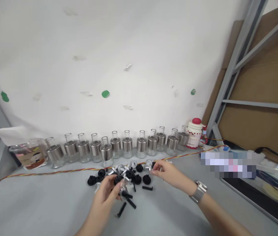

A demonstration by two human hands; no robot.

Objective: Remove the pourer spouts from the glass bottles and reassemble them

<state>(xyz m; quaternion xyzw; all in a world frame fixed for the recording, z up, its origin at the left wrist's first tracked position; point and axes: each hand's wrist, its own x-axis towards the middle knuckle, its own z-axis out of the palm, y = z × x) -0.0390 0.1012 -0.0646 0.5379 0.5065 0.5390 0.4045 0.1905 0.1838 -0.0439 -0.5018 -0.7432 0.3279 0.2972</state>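
My left hand [106, 193] curls its fingers round a black round cap [118, 179] at the near side of a pile of small parts. Part of that cap is hidden by the thumb and fingers. Thumb and forefinger of my right hand [168, 173] pinch a small clear disc-shaped piece [149, 163] at the pile's right side. Between the hands lie more black domed caps [146, 179], clear stemmed pieces and several black tubes. One black tube [147, 188] rests apart at the right, another black tube [121, 209] nearest to me.
A row of glass bottles with metal bands [106, 152] stands along the wall. A plastic tub [28, 155] is at the left end, a white jar with a red lid [194, 134] at the right. A twisted wire [62, 170] crosses the grey table [43, 203]. A tablet-like device [259, 196] lies at right.
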